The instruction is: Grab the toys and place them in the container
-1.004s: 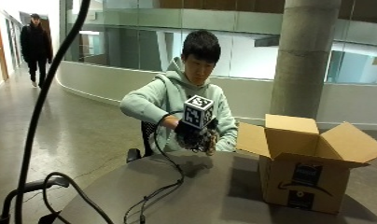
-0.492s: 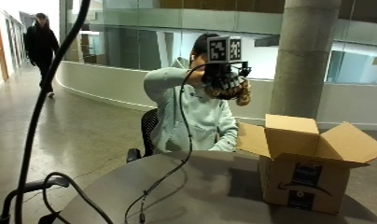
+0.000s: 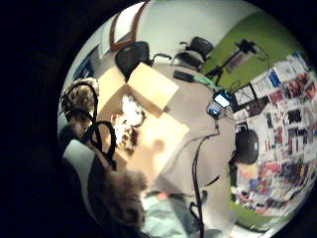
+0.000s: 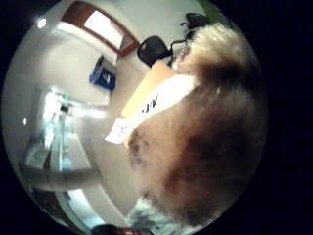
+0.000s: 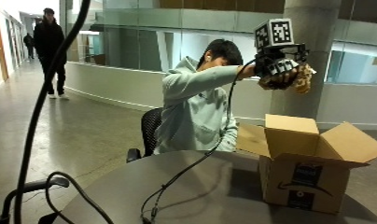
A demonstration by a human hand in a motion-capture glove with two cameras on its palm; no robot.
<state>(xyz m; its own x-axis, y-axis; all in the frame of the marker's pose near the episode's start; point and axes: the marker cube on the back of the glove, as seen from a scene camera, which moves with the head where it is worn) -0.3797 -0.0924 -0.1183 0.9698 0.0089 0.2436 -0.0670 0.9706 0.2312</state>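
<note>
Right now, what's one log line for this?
hand: holds furry toy | place: high above open box | box: on table, toys inside | step: drop next

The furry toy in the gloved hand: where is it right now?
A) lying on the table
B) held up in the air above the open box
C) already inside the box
B: the gloved right hand grips the furry toy high above the open cardboard box.

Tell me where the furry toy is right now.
In the outside view the furry toy is gripped in the gloved right hand, raised high above the open cardboard box on the table.
</note>
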